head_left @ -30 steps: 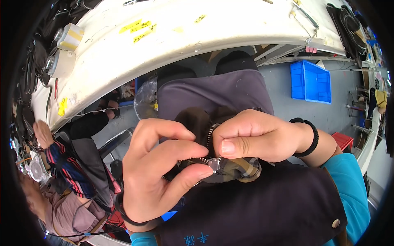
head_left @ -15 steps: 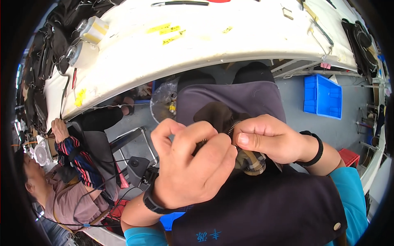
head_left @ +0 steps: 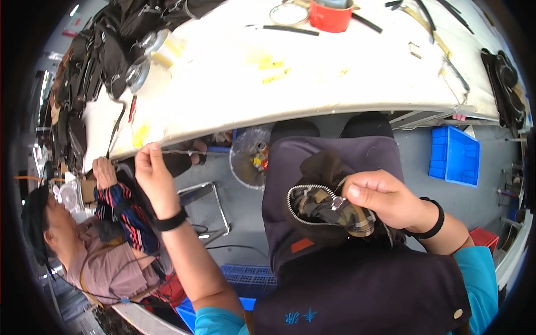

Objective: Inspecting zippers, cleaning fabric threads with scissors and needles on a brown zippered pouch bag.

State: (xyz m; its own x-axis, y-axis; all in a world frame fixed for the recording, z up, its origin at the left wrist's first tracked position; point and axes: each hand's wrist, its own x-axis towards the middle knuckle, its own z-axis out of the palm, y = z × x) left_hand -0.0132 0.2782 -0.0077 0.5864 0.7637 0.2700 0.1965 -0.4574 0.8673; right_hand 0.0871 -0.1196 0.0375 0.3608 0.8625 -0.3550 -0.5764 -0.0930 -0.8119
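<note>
A dark brown cloth pouch (head_left: 316, 166) rests on my lap, its curved metal zip (head_left: 298, 188) open onto a plaid lining (head_left: 357, 220). My right hand (head_left: 385, 198) is closed, thumb and fingers pinching the pouch's edge by the zip; a small metal piece shows beside the thumb. Away to the left, close to the table's front edge, is my left hand (head_left: 153, 178), raised with its fingertips pressed together. A thin string (head_left: 187, 152) passes by these fingers. Whether they hold it or something else is too small to tell.
A white table (head_left: 212, 84) spans the front, bearing a red tape roll (head_left: 330, 15), jars (head_left: 138, 74) and dark bags (head_left: 114, 61). A co-worker (head_left: 111, 251) sits at left. Blue crates stand right (head_left: 455, 155) and lower left (head_left: 248, 282); a clear waste bin (head_left: 248, 159) is under the table.
My left hand has left the pouch and swung far left toward the table edge. The right hand keeps its grip. The zip opening and lining now show more fully. The whole view has shifted.
</note>
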